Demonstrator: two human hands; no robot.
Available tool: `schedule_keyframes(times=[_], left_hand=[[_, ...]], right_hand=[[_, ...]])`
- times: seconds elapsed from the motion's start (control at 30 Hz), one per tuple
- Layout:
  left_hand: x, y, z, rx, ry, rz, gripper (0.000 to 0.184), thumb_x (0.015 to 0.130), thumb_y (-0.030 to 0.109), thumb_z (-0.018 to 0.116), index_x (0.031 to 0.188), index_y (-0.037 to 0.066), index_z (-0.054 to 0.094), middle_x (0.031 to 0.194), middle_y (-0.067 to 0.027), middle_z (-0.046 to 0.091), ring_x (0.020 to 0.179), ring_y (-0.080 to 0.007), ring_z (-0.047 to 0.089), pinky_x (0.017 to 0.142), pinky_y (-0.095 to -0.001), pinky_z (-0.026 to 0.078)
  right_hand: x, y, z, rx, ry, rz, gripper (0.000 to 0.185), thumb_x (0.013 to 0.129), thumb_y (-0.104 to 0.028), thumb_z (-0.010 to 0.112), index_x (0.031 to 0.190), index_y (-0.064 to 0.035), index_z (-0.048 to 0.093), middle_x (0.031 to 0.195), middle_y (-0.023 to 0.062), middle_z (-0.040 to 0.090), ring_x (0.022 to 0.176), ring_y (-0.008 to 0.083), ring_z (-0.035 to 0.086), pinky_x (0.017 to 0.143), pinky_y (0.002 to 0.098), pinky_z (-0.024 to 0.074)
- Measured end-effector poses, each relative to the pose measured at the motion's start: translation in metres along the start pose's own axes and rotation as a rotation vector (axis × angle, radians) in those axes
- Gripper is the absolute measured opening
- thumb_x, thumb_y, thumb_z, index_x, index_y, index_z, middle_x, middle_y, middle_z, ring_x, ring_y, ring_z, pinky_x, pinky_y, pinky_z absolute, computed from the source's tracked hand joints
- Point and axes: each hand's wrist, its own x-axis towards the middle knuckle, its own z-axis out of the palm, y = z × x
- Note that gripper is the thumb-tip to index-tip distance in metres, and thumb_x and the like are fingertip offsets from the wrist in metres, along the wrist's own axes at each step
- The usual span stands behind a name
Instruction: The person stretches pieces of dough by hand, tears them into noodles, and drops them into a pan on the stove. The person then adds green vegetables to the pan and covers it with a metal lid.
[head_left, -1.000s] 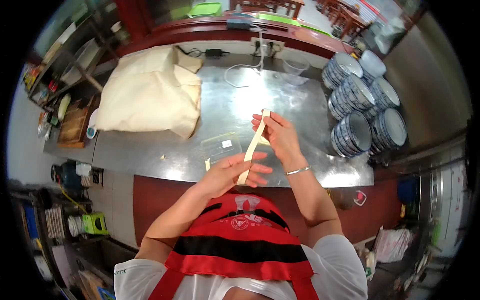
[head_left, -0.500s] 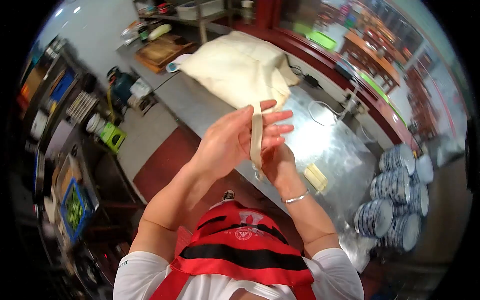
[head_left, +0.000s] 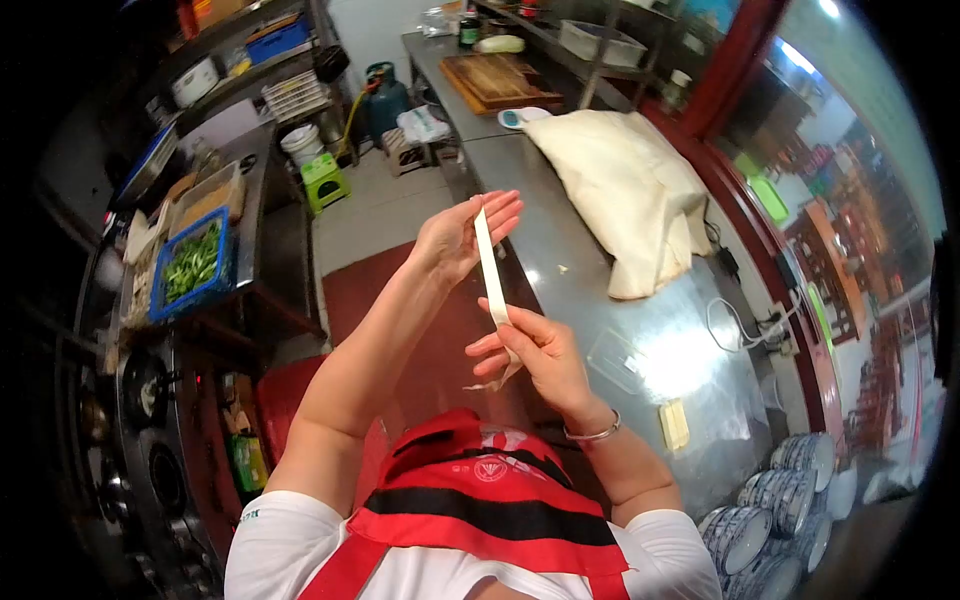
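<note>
A long, pale strip of dough [head_left: 490, 262] stretches between my two hands in front of my red apron. My left hand [head_left: 462, 235] grips its upper end at the thumb, the other fingers held out straight. Lower and to the right, my right hand [head_left: 545, 358] pinches the strip between thumb and fingers, and a thin loose tail hangs below it. On the steel table to the right lies a small block of pale dough pieces [head_left: 674, 424]. A cream cloth [head_left: 625, 185] drapes over something hidden further back on the table.
The steel table [head_left: 570, 300] runs along my right side. Stacked patterned bowls [head_left: 785, 500] stand at its near right, and a white cable [head_left: 745, 345] lies by the window ledge. Across the floor on the left are a blue basket of green vegetables [head_left: 192, 265] and a green stool [head_left: 325, 182].
My view has turned left, toward the aisle. My hands have moved apart; the strip, earlier hanging over my left fingers, is now pulled straight between them.
</note>
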Motion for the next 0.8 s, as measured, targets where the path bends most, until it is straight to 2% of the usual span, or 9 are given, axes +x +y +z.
schedule_keyframes(times=[0.3, 0.37, 0.43, 0.47, 0.5, 0.57, 0.6, 0.7, 0.8], left_hand=[[-0.069, 0.094, -0.139, -0.144, 0.178, 0.106, 0.035, 0.099, 0.015, 0.031, 0.122, -0.01, 0.039, 0.126, -0.0229, 0.05, 0.113, -0.0317, 0.053, 0.096, -0.0391, 0.048], [-0.09, 0.111, -0.17, -0.201, 0.2, 0.102, 0.039, 0.1, 0.023, 0.031, 0.125, -0.006, 0.04, 0.128, -0.0181, 0.049, 0.11, -0.0236, 0.055, 0.095, -0.0346, 0.048], [-0.114, 0.124, -0.24, -0.336, -0.312, 0.041, 0.046, 0.101, 0.032, 0.024, 0.123, -0.003, 0.044, 0.117, -0.0167, 0.055, 0.108, -0.0257, 0.056, 0.092, -0.0382, 0.049], [-0.122, 0.128, -0.245, -0.588, -0.811, -0.014, 0.052, 0.1, 0.042, 0.024, 0.124, 0.0, 0.044, 0.114, -0.0134, 0.057, 0.102, -0.024, 0.059, 0.09, -0.0399, 0.049], [-0.158, 0.139, -0.225, -0.298, -0.013, 0.128, 0.058, 0.097, 0.049, 0.026, 0.128, 0.002, 0.041, 0.115, -0.0124, 0.057, 0.101, -0.024, 0.06, 0.092, -0.0414, 0.048], [-0.199, 0.152, -0.228, -0.143, 0.023, 0.228, 0.064, 0.095, 0.054, 0.028, 0.131, 0.002, 0.038, 0.115, -0.0122, 0.056, 0.104, -0.0243, 0.059, 0.093, -0.0417, 0.047], [-0.219, 0.161, -0.229, -0.012, -0.124, 0.289, 0.068, 0.093, 0.057, 0.029, 0.132, 0.001, 0.037, 0.119, -0.0131, 0.055, 0.107, -0.0248, 0.057, 0.094, -0.0413, 0.046], [-0.273, 0.175, -0.239, 0.34, 0.261, 0.255, 0.056, 0.096, 0.046, 0.04, 0.127, -0.001, 0.045, 0.108, -0.013, 0.063, 0.084, -0.0186, 0.065, 0.068, -0.0238, 0.048], [-0.314, 0.183, -0.241, 0.514, 0.435, 0.423, 0.048, 0.097, 0.036, 0.043, 0.123, -0.004, 0.049, 0.096, -0.0127, 0.067, 0.07, -0.0138, 0.065, 0.061, -0.0222, 0.046]], right_hand=[[0.114, 0.026, 0.122, 0.152, -0.265, 0.029, 0.042, 0.098, -0.02, 0.04, 0.134, 0.0021, 0.038, 0.102, 0.0202, 0.064, 0.088, 0.0275, 0.066, 0.079, 0.0345, 0.052], [0.147, 0.037, 0.151, 0.329, -0.349, -0.001, 0.042, 0.099, -0.022, 0.036, 0.133, 0.0031, 0.037, 0.109, 0.0224, 0.061, 0.094, 0.0303, 0.064, 0.085, 0.0373, 0.0502], [0.18, 0.048, 0.178, 0.388, -0.405, -0.04, 0.043, 0.099, -0.022, 0.034, 0.134, 0.0037, 0.035, 0.118, 0.025, 0.055, 0.105, 0.0325, 0.059, 0.093, 0.0396, 0.0463], [0.191, 0.048, 0.194, 0.408, -0.438, -0.025, 0.043, 0.099, -0.021, 0.035, 0.134, 0.0032, 0.035, 0.118, 0.0251, 0.055, 0.106, 0.032, 0.059, 0.092, 0.0403, 0.047], [0.201, 0.047, 0.212, 0.428, -0.47, -0.011, 0.043, 0.098, -0.021, 0.036, 0.134, 0.0026, 0.034, 0.117, 0.0252, 0.056, 0.106, 0.0314, 0.059, 0.092, 0.041, 0.0477], [0.222, 0.05, 0.249, 0.399, -0.489, 0.032, 0.042, 0.098, -0.02, 0.039, 0.135, 0.0006, 0.035, 0.118, 0.0248, 0.055, 0.106, 0.0302, 0.059, 0.09, 0.0399, 0.0492], [0.232, 0.053, 0.266, 0.383, -0.497, 0.056, 0.042, 0.097, -0.019, 0.04, 0.135, -0.0004, 0.035, 0.118, 0.0247, 0.055, 0.105, 0.0296, 0.059, 0.088, 0.0394, 0.05], [0.267, 0.067, 0.316, 0.321, -0.573, 0.111, 0.042, 0.096, -0.017, 0.044, 0.134, -0.0026, 0.037, 0.119, 0.0238, 0.055, 0.103, 0.028, 0.061, 0.085, 0.0362, 0.0515], [0.307, 0.089, 0.375, 0.415, -0.61, 0.159, 0.04, 0.094, -0.008, 0.044, 0.132, 0.0025, 0.033, 0.114, 0.0279, 0.055, 0.096, 0.0321, 0.062, 0.083, 0.0393, 0.0533]])
